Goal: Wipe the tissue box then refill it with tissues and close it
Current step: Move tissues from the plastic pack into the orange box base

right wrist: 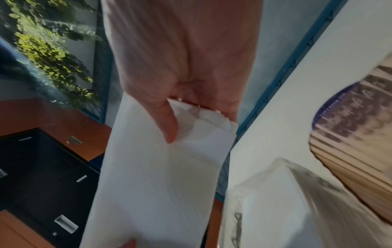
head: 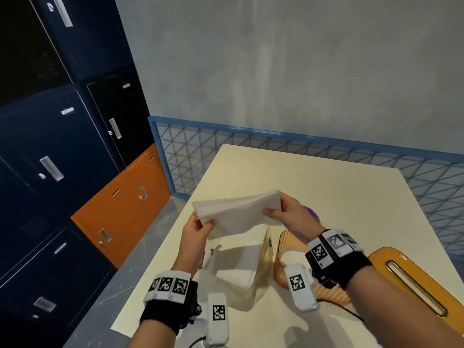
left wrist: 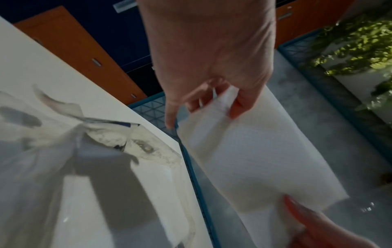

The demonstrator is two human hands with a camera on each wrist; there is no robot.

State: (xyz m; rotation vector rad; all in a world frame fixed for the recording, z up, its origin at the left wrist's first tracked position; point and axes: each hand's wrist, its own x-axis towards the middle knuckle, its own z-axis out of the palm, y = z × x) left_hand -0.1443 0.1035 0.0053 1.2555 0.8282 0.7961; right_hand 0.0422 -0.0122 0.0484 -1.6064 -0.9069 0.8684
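Tissues (head: 238, 212) pinched at both ends, left hand (head: 197, 231), right hand (head: 285, 213), mid-frame. I keep stack flat, lower squarely into box (head: 282, 257) lower right.

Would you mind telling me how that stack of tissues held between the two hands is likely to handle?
The stack of tissues is probably floppy: it bows between the left hand and right hand, which grip its ends. It is likely light, since fingertip pinches hold it up. Its loose edges may shed sheets.
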